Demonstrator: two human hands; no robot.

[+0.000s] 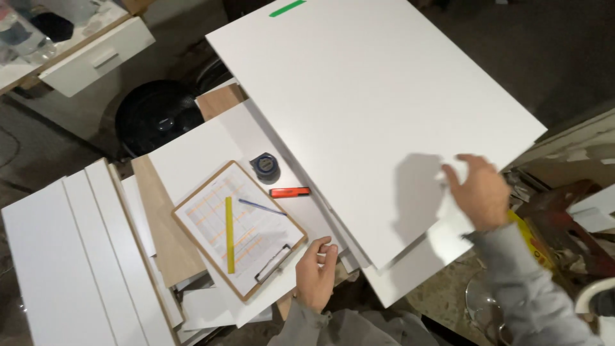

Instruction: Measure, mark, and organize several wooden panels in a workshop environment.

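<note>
A large white panel (pixel 371 102) lies tilted across the stack of boards, a green tape strip (pixel 287 8) at its far edge. My right hand (pixel 477 191) hovers over the panel's near right corner, fingers spread, holding nothing. My left hand (pixel 317 272) rests loosely curled at the near edge of a lower white board (pixel 211 147), just right of a wooden clipboard (pixel 240 229). On the clipboard lie a paper form, a yellow ruler (pixel 229 234) and a blue pen (pixel 261 206).
A round tape measure (pixel 264 167) and an orange marker (pixel 289 191) lie beside the clipboard. Several white boards (pixel 70 256) are stacked at left. A black bucket (pixel 157 115) stands behind, a white drawer unit (pixel 96 57) at top left, clutter at right.
</note>
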